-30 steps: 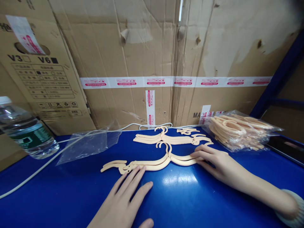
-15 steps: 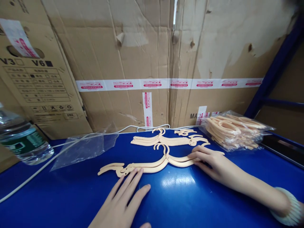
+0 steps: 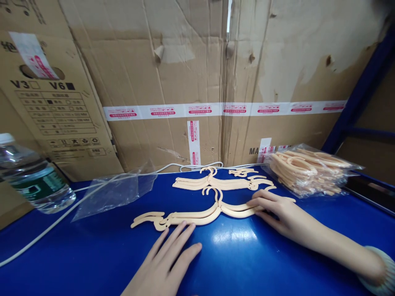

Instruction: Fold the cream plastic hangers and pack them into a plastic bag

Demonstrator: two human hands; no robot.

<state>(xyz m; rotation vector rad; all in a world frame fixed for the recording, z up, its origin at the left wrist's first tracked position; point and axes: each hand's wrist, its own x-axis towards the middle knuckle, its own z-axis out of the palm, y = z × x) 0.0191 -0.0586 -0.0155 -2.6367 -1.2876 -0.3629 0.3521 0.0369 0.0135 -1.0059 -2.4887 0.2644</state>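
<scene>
A beige plastic folding hanger lies spread on the blue table, with its hook parts pointing away from me. My left hand is flat with fingers spread, its fingertips at the near edge of the hanger's left arm. Over the right arm's outer end is my right hand, fingers curled round it and hiding that part. Just behind lies a second beige hanger, also stretched out sideways. Small loose beige pieces lie farther back.
At the back right sits a clear bag of beige hanger parts, near a dark flat object. On the left are a water bottle, an empty-looking plastic bag and a white cable. Cardboard walls the back.
The view has shifted slightly, moving everything a little to the right. Both hands keep nearly the same places on the hanger.
</scene>
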